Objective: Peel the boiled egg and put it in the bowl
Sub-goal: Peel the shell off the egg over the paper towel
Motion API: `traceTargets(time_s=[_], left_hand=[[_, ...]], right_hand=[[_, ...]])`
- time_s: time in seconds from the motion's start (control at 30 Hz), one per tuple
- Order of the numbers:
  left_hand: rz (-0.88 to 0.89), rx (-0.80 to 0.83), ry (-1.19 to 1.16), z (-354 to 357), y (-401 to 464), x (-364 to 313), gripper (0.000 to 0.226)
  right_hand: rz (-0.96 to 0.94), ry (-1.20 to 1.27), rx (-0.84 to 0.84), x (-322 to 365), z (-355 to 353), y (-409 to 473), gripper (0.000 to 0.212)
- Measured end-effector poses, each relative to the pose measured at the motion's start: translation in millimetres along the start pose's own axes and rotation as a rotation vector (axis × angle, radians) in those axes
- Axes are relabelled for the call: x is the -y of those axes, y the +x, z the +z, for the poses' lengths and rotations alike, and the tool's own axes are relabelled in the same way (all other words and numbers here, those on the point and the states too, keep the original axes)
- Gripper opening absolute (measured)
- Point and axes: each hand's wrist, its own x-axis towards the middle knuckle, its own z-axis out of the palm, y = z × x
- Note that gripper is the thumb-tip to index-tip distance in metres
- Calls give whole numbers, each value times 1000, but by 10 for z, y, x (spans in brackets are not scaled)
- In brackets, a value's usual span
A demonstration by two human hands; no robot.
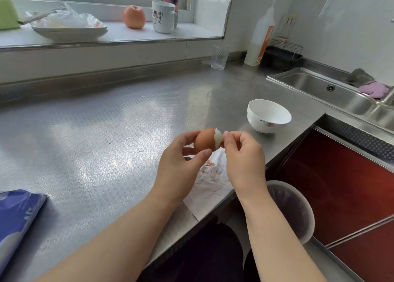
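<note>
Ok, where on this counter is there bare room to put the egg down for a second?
The wide steel counter between the blue packet and your left hand is bare. Another patch lies behind the white bowl, towards the clear glass. The white tissue under your hands holds shell bits.

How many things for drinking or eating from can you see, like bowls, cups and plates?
Bowls: 1, the white bowl on the counter.
Mugs: 1, the white mug on the windowsill.
Glasses: 1, the clear glass by the wall.
Plates: 1, the white plate on the windowsill.
Total: 4
</note>
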Motion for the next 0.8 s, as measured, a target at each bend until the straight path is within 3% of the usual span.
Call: traceTargets(time_s=[0.3, 0.47, 0.6, 0.7, 0.8], left_hand=[[-33, -24, -43, -4, 37, 49, 35], [-25, -56, -76, -15, 44, 40, 36], [-57, -68, -106, -14, 39, 57, 38], [-47, -68, -108, -10, 41, 49, 37], [-31, -58, -112, -10, 37, 17, 35]], right_hand=[[175, 272, 50, -31, -69, 50, 16], [36, -70, 179, -79, -163, 4, 6], [-8, -252, 248, -96, -154, -44, 14], [-71, -326, 329, -83, -173, -42, 8], [-99, -338, 408, -85, -184, -41, 27]])
